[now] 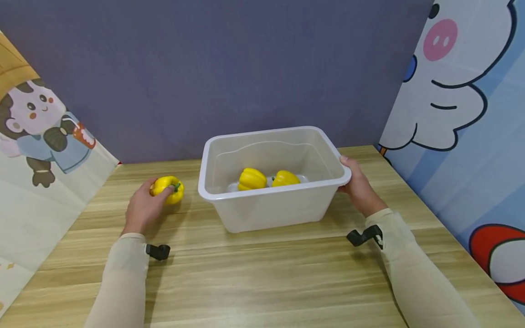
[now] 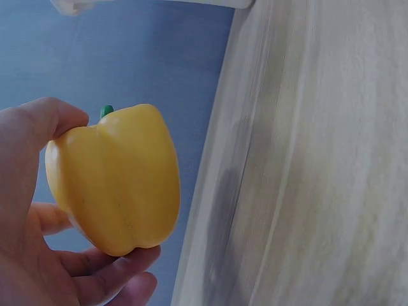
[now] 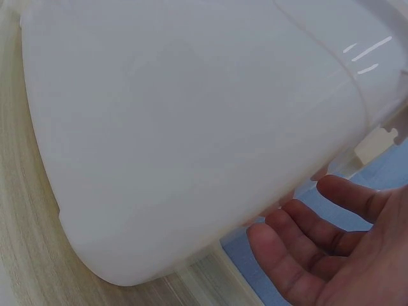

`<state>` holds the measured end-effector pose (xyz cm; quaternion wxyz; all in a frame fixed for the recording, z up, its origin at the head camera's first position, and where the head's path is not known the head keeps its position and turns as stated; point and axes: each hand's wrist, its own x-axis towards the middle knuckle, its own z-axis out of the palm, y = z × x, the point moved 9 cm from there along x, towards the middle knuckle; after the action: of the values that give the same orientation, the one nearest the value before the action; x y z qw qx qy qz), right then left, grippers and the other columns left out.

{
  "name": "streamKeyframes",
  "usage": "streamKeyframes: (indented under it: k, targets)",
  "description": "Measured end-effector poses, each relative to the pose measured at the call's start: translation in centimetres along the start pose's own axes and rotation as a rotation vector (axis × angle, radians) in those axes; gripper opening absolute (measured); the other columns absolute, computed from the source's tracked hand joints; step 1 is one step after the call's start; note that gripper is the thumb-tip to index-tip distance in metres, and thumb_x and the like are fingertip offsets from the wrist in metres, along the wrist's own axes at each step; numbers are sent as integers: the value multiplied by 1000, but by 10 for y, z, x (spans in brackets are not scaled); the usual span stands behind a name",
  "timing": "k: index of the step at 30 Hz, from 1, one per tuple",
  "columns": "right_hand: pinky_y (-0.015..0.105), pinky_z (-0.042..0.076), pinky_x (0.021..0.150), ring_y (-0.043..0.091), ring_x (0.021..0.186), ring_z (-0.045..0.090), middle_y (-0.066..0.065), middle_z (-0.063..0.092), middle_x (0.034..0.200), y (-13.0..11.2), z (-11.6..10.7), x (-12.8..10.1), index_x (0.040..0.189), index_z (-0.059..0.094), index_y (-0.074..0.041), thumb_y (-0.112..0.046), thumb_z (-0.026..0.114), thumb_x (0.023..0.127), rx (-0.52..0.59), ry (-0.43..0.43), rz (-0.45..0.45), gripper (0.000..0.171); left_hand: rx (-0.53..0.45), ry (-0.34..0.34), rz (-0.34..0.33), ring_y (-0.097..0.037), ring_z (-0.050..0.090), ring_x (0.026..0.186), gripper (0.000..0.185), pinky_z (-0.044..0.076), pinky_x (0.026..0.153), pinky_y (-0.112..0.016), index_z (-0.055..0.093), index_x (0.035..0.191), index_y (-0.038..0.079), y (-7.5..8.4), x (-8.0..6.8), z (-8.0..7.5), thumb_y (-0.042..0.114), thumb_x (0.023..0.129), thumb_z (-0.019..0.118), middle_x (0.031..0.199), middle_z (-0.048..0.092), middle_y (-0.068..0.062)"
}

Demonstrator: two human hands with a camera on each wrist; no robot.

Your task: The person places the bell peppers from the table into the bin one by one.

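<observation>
We see the left hand [image 1: 144,206] grasping a yellow pepper [image 1: 168,188] on the worktop [image 1: 262,273], to the left of the white bin [image 1: 229,200]. In the left wrist view the fingers [image 2: 108,271] curl under the pepper [image 2: 115,182] and the thumb lies against its top near the green stem [image 2: 106,111]. The pepper sits close beside the bin without touching it.

The right hand [image 1: 361,189] is at the bin's right end, thumb on top of the rim. In the right wrist view its fingers [image 3: 306,248] lie nearly straight and relaxed just under the rim, beside the bin's wall [image 3: 191,127]; we cannot tell whether they touch it.

Inside the bin two more peppers [image 1: 268,178] lie side by side on the bottom. The bin stands upright near the middle of the worktop, with a purple wall [image 1: 205,68] behind.
</observation>
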<state>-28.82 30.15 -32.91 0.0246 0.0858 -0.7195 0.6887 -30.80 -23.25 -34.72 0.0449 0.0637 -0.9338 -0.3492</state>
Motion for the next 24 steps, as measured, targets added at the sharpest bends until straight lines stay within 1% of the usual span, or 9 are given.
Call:
streamKeyframes:
  k: [4, 12, 17, 20, 24]
  targets:
    - [36, 48, 77, 14, 94, 56, 3, 62, 109, 0, 0, 0, 122, 59, -18, -58, 33, 103, -3, 2, 4, 52, 9, -8, -1, -50, 41, 132, 91, 34, 103, -65, 26, 158, 6, 1, 0, 1, 68, 95, 46, 153, 37, -28]
    - [37, 48, 78, 20, 99, 55, 7, 60, 113, 0, 0, 0, 127, 57, -15, -58, 33, 103, -6, -3, -4, 55, -11, 3, -9, -49, 43, 130, 92, 36, 103, -63, 29, 157, 6, 3, 0, 1, 71, 93, 45, 150, 41, -28]
    - [37, 48, 80, 20, 101, 55, 5, 60, 113, -1, 0, -1, 127, 56, -16, -59, 32, 103, -3, -4, 3, 55, -51, -3, -26, -48, 42, 131, 95, 35, 104, -63, 29, 158, 8, 7, -2, 0, 74, 92, 44, 150, 41, -29]
    - [36, 48, 80, 19, 101, 55, 0, 61, 111, -1, 0, -1, 127, 56, -17, -58, 32, 103, -3, -5, 5, 54, -90, -12, -29, -47, 41, 132, 96, 35, 105, -62, 29, 158, 8, 11, -4, 0, 75, 91, 45, 151, 39, -28]
    - [36, 48, 79, 19, 100, 56, 0, 61, 110, -1, 0, -1, 127, 57, -17, -59, 33, 103, -6, -7, -5, 54, -133, -29, -22, -46, 41, 132, 97, 37, 104, -61, 28, 159, 9, 16, -6, -1, 76, 90, 46, 153, 37, -26]
